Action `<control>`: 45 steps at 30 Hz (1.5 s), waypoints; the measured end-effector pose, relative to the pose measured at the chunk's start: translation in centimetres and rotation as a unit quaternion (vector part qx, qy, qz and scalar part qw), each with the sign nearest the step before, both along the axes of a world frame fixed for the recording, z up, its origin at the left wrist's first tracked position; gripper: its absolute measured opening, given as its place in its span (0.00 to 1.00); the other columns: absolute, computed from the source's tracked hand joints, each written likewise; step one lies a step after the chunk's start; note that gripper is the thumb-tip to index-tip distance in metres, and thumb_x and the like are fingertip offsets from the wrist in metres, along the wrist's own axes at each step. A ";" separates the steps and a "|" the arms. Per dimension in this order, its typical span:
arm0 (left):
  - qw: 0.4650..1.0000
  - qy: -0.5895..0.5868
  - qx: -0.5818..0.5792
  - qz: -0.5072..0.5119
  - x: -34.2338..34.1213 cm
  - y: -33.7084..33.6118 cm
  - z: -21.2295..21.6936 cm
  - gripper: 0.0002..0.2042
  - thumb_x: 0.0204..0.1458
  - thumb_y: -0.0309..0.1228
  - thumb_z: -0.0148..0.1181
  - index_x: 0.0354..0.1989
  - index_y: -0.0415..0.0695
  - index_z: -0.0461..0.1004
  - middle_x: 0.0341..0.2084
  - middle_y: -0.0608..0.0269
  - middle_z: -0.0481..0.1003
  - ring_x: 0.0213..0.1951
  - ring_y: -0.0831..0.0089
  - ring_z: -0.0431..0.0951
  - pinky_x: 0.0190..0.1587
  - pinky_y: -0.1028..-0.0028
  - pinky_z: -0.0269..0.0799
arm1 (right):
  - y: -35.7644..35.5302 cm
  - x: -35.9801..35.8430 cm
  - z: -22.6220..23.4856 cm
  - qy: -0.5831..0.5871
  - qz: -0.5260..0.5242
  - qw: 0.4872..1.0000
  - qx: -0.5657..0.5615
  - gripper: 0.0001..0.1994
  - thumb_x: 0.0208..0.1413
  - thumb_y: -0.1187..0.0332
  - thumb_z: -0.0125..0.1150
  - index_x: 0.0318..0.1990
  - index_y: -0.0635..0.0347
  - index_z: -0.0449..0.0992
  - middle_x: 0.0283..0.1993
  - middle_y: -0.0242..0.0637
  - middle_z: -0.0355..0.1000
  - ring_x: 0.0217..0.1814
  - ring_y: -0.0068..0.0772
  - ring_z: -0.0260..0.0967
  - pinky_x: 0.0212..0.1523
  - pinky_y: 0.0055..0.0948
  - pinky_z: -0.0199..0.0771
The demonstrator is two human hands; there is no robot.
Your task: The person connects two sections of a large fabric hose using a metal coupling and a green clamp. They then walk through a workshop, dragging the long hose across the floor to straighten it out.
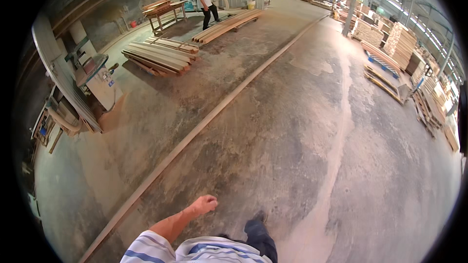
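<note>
My left hand (pixel 204 204) hangs in front of my body over the concrete floor (pixel 273 151), its fingers curled into a loose fist. Nothing shows in it. The nearest thing to it is a long straight strip (pixel 202 122) running along the floor, to its left and apart from it. My right hand is out of view. Below are my striped shirt and one dark trouser leg (pixel 260 236) with its shoe.
Stacks of wooden boards (pixel 158 56) and long planks (pixel 226 25) lie at the far left, where a person (pixel 207 1) stands near a wooden table (pixel 165 12). A machine (pixel 100 83) stands left. Timber piles (pixel 399 44), a post (pixel 352 5) and a pallet jack (pixel 404 91) are right.
</note>
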State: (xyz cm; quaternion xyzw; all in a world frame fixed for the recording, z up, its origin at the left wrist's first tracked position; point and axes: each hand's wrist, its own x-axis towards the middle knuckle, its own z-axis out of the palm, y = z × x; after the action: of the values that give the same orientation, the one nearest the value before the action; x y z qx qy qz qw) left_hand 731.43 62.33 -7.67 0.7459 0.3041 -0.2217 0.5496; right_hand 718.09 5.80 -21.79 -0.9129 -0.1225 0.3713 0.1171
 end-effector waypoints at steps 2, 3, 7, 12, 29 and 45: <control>0.999 0.008 0.043 -0.009 2.8 -1.1 2.3 0.18 0.46 0.40 0.53 0.40 0.39 0.73 0.26 0.63 0.74 0.30 0.76 0.74 0.32 0.75 0.69 | 0.3 10.5 6.9 0.005 0.034 0.999 -0.016 0.10 0.48 0.60 0.48 0.27 0.53 0.72 0.31 0.38 0.69 0.35 0.41 0.67 0.30 0.40 0.69; 0.999 0.026 0.044 -0.002 4.6 -1.2 2.9 0.17 0.45 0.39 0.53 0.39 0.40 0.73 0.26 0.63 0.74 0.29 0.76 0.74 0.32 0.76 0.70 | -1.3 14.0 6.1 0.082 -0.148 0.979 0.117 0.10 0.50 0.61 0.46 0.29 0.54 0.72 0.31 0.38 0.69 0.35 0.41 0.67 0.29 0.39 0.68; 0.994 0.088 -0.012 0.058 14.0 -0.1 -0.2 0.16 0.44 0.38 0.53 0.35 0.39 0.75 0.23 0.62 0.75 0.26 0.76 0.74 0.30 0.76 0.70 | -5.3 34.4 3.1 0.165 -0.549 0.747 0.337 0.10 0.52 0.63 0.44 0.33 0.55 0.71 0.31 0.39 0.70 0.34 0.40 0.67 0.27 0.39 0.67; 0.986 0.133 0.015 0.099 28.7 0.1 -4.5 0.15 0.43 0.38 0.52 0.33 0.39 0.76 0.23 0.60 0.75 0.25 0.73 0.75 0.30 0.73 0.71 | -6.6 51.8 3.0 0.067 -0.371 0.901 0.215 0.12 0.50 0.60 0.46 0.35 0.56 0.71 0.32 0.41 0.69 0.35 0.41 0.66 0.28 0.40 0.66; 0.993 0.012 0.081 0.086 89.6 2.3 -1.9 0.20 0.43 0.41 0.55 0.43 0.42 0.73 0.35 0.57 0.75 0.38 0.68 0.75 0.42 0.71 0.70 | -4.9 107.9 -7.0 0.172 -0.283 0.911 0.247 0.09 0.47 0.62 0.48 0.30 0.57 0.69 0.27 0.43 0.67 0.31 0.41 0.64 0.27 0.39 0.64; 0.969 0.077 -0.005 0.233 129.0 8.8 -3.4 0.17 0.43 0.37 0.54 0.38 0.37 0.73 0.27 0.57 0.75 0.27 0.71 0.73 0.31 0.71 0.70 | 5.9 160.5 5.8 0.105 -0.016 0.991 0.081 0.13 0.49 0.62 0.54 0.39 0.60 0.72 0.35 0.47 0.71 0.35 0.44 0.68 0.35 0.40 0.68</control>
State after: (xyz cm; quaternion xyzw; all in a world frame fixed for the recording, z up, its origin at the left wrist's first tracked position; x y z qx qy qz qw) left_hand 860.42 71.12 -11.12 0.6322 0.5097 -0.1455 0.5651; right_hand 878.61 11.74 -16.01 -0.8585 -0.1243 0.4517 0.2084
